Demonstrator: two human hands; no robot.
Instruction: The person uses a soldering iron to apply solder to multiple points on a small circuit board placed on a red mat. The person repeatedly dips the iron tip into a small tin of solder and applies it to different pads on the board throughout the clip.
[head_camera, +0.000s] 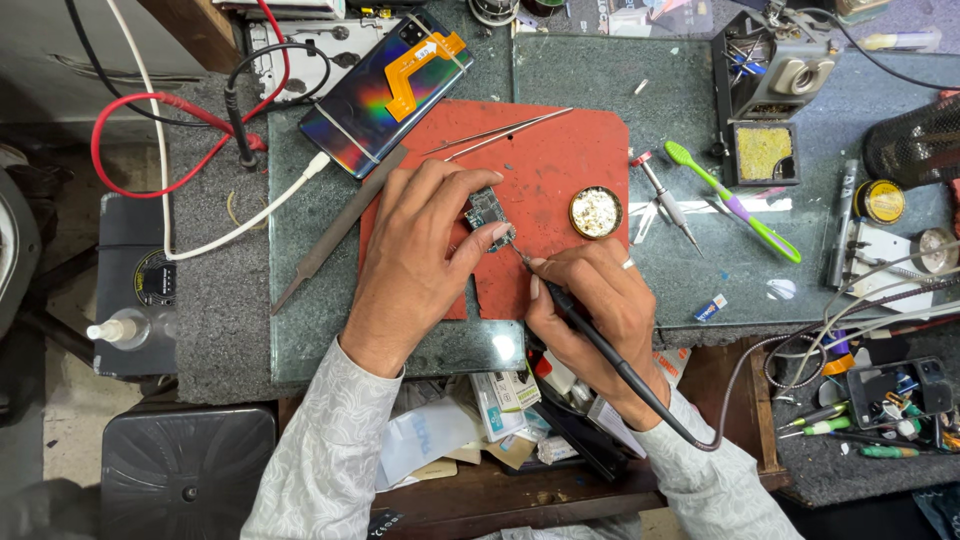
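Looking down from head height, we see a cluttered repair desk (600, 290) topped with mottled grey-green stone.

At far left, a small white plastic squeeze bottle (118, 328) stands on a dark box, and looped red and black cables (150, 120) trail across the grey surface. A long, flat grey metal file (335, 230) lies slantwise. Above it rests a glossy smartphone with a rainbow-sheen back and an orange flex ribbon (390, 90).

In the middle lies a worn, rust-red rubber mat (570, 160), scuffed and cut at its lower edge. On it our left hand (415, 255) pins a small dark circuit board (488, 212), thumb and forefinger closed lightly on its edges. Slim steel tweezers (500, 133) lie above.

Our right hand (595, 300) is curled tight, pen-fashion, around a thin black soldering iron (600, 345), its tip touching the board's lower corner. We judge the soldering to be under way: the phone lies apart from the board, not reassembled.

Further right sit a round brass tin of pale flux (596, 212), a green and purple toothbrush (730, 200), and a yellow cleaning sponge in a black tray (765, 152).
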